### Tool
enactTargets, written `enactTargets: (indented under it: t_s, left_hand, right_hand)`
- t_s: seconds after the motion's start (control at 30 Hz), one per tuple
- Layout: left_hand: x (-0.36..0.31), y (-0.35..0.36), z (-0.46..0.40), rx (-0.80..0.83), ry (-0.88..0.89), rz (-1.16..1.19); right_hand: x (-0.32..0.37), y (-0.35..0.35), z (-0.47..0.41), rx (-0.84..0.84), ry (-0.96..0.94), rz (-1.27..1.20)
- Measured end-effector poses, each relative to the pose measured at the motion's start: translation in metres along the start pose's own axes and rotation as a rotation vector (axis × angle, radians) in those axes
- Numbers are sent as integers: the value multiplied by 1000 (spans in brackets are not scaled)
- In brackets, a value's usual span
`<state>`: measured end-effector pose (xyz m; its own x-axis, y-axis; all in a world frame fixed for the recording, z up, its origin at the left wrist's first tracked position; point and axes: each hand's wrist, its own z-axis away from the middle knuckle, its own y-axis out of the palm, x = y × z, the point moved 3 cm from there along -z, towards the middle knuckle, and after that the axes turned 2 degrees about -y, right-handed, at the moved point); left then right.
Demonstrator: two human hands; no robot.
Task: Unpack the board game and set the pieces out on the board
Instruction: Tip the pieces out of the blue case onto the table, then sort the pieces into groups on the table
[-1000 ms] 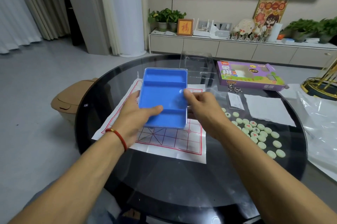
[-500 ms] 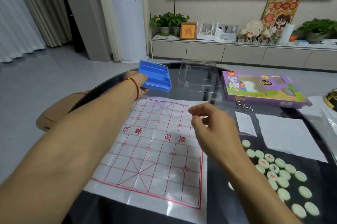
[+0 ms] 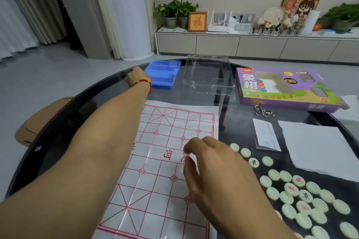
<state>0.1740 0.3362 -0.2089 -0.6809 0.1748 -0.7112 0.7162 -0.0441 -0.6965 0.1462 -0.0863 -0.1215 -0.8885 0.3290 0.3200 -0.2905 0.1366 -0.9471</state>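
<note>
Blue tray (image 3: 162,77) now down on table (image 3: 77,106) — left hand (image 3: 137,76) alongside.

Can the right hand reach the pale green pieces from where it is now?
Probably yes. The right hand hovers over the board's right edge, the pale green pieces lie loose on the table just beside it, and nothing stands between them.

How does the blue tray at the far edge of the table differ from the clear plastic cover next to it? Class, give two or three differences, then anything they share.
The blue tray is opaque, while the clear cover is see-through. The blue tray is shallow with ridged compartments; the clear cover stands taller and looks undivided. The left hand touches the blue tray; nothing touches the clear cover. Both are rectangular plastic pieces resting on the glass table beyond the board.
</note>
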Motion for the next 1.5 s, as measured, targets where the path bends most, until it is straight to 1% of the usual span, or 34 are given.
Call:
enactTargets:
  t_s: [0.13,0.2,0.27,0.4,0.5,0.53,0.57,0.63,0.73,0.8,0.9,0.97,1.07,1.13,1.2,1.3,1.37,1.43,1.5]
  left_hand:
    - [-6,-29,34,-47,15,-156]
    - [-8,-49,77,-14,115,-150]
    - [4,-75,138,91,270,-157]
    - [54,-133,262,269,539,-277]
    - [96,-152,308,482,579,-523]
    - [107,-151,316,525,582,-612]
    - [115,-151,322,538,596,-671]
    - [122,-149,324,526,606,-714]
    - [124,-147,317,494,611,-721]
    - [126,-148,313,498,618,-712]
    - [119,-158,314,486,639,-660]
    - [107,-167,317,431,663,-617]
    - [84,-171,334,348,730,-553]
    - [69,-164,360,326,803,-425]
    - [52,-149,394,314,932,-248]
    - [21,-116,432,306,1114,-44]
    - [3,-95,444,325,1182,-56]
    - [-9,-78,449,331,1247,-149]
    - [-14,-68,450,313,1276,-234]
  right_hand:
    - [-1,8,2,76,-9,68]
    - [3,19,3,148,-38,101]
    - [9,31,4,197,-48,139]
    - [17,44,9,246,-61,178]
    - [19,53,13,333,-63,159]
    - [18,55,13,349,-61,161]
    - [18,56,11,361,-62,157]
    - [18,58,9,361,-63,126]
    - [16,60,11,284,-78,115]
    - [14,56,18,201,-91,152]
    - [9,39,34,80,-84,138]
    - [-3,23,43,19,-35,130]
    - [-35,-3,62,-60,122,123]
    - [-58,-19,81,-122,231,148]
    - [-79,-25,104,-157,311,144]
    - [-96,-18,135,-116,351,114]
    - [-98,-11,148,-84,323,128]
    - [-100,-5,153,-105,271,164]
    - [-99,-1,154,-136,218,201]
